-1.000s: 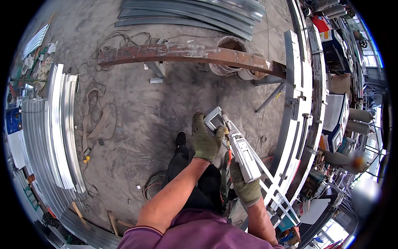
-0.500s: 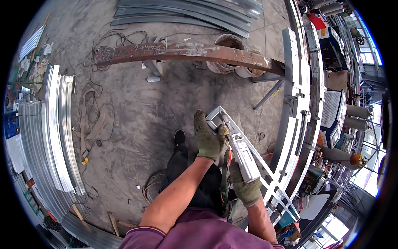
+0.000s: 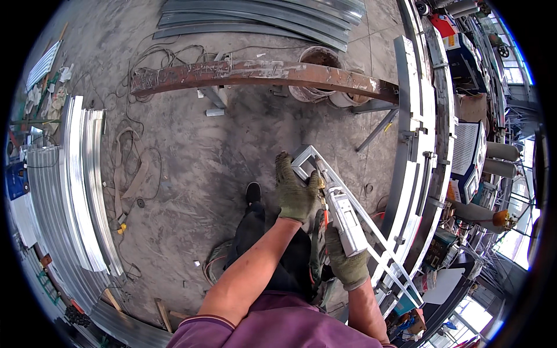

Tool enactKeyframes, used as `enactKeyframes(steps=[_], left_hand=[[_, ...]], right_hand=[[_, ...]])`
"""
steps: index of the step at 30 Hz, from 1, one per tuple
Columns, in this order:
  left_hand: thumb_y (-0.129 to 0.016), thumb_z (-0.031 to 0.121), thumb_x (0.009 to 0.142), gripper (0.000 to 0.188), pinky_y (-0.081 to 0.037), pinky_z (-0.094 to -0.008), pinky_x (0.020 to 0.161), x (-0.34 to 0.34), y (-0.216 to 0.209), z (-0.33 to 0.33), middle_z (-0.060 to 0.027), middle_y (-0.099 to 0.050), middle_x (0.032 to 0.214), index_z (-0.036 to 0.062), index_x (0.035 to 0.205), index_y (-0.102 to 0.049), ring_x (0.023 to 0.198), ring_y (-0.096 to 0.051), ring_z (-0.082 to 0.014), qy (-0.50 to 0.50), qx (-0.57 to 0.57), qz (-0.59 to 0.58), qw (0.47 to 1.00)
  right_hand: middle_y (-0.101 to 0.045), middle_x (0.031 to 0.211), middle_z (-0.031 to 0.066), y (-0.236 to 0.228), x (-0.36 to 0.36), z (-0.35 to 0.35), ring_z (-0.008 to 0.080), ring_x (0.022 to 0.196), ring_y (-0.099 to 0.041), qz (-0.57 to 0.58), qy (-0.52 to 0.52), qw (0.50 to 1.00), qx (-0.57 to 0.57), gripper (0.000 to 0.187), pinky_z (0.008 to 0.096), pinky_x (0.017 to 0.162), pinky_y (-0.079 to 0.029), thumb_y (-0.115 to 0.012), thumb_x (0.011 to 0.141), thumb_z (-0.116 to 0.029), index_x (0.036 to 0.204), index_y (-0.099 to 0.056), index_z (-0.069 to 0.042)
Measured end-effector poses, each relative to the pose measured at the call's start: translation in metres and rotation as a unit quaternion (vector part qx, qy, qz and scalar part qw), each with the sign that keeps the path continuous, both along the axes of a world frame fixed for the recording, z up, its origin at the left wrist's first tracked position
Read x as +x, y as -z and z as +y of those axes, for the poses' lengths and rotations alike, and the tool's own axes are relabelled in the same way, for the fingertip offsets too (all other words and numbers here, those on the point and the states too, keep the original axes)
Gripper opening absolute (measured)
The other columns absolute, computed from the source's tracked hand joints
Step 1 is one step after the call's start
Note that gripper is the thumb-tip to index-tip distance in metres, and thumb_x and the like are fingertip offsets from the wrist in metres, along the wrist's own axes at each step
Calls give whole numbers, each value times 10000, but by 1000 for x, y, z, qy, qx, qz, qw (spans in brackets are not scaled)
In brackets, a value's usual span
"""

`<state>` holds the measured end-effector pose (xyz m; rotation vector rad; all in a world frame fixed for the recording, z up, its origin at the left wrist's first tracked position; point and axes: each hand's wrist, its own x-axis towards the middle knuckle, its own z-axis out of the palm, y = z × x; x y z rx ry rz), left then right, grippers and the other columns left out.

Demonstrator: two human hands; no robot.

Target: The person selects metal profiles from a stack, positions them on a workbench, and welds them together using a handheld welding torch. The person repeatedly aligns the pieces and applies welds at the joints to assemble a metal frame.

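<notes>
My left hand [image 3: 297, 194], in a green knit glove, grips the corner of a narrow silver metal frame [image 3: 380, 232]. Its fingers lie along the short end, and its thumb is beside the brass fitting near the tool's front. In my right hand [image 3: 346, 261], gloved alike, is the rear of a silver-white welding gun [image 3: 348, 223]. The gun's slim nozzle [image 3: 319, 165] points at the inside of the frame's corner. From that corner the frame's long bars run down and right, past the gun. My right fingers are partly hidden beneath the gun's body.
A rusty brown beam [image 3: 261, 71] spans the far side, with buckets [image 3: 320, 58] behind it. Long silver rails [image 3: 411, 145] run along the right, beside equipment. Metal profiles [image 3: 84, 191] are stacked at left, and grey sheets [image 3: 261, 17] lie far off. Cables and a strap [image 3: 136, 180] lie on the floor.
Both hands, the gun and the frame have shifted very slightly to the right in view. The grips and the gun's place at the frame's corner look the same.
</notes>
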<state>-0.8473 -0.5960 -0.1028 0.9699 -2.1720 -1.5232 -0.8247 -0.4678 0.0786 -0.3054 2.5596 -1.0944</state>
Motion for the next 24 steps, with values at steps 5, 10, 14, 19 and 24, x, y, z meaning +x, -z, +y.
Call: enactKeyframes(steps=[5, 10, 14, 19, 24], left_hand=[[-848, 236, 854, 862, -320, -554, 1269, -2, -3, 0, -342, -447, 1574, -88, 1515, -399, 1498, -404, -522, -3, 22, -5, 1000], [-843, 233, 865, 836, -319, -558, 1268, -1, -5, 0, -340, -448, 1572, -87, 1502, -408, 1499, -401, -519, -2, 31, 0, 1000], [-858, 198, 868, 845, -424, -511, 1171, -1, 2, 1, -308, -525, 1486, -73, 1525, -401, 1376, -531, -481, -10, -43, 30, 999], [-852, 198, 886, 821, -465, -495, 1140, -1, -5, -2, -309, -541, 1470, -65, 1524, -408, 1343, -574, -480, -2, -69, 32, 997], [-841, 207, 897, 810, -461, -499, 1150, -1, -2, -2, -321, -538, 1476, -84, 1516, -407, 1356, -564, -491, -4, -96, 41, 995]], right_hand=[[-748, 972, 113, 7, -4, 0, 241, 858, -713, 44, -26, 998, -22, 238, 380, 765, -572, -752, 1004, -143, 1199, -731, -9], [-756, 894, 167, 8, -6, -7, 361, 784, -743, 5, 15, 1000, -8, 170, 428, 695, -579, -781, 960, -149, 1077, -763, -28], [-753, 885, 168, 11, -9, -9, 364, 770, -736, 9, 5, 1000, -2, 180, 433, 684, -575, -773, 976, -172, 1088, -764, -32], [-756, 890, 166, 9, -11, -11, 369, 786, -743, -55, 23, 998, 17, 191, 440, 688, -576, -767, 984, -186, 1106, -765, -39], [-762, 908, 170, 16, -11, -14, 378, 810, -749, -5, 3, 1000, -6, 202, 440, 707, -586, -761, 985, -187, 1124, -763, -41]])
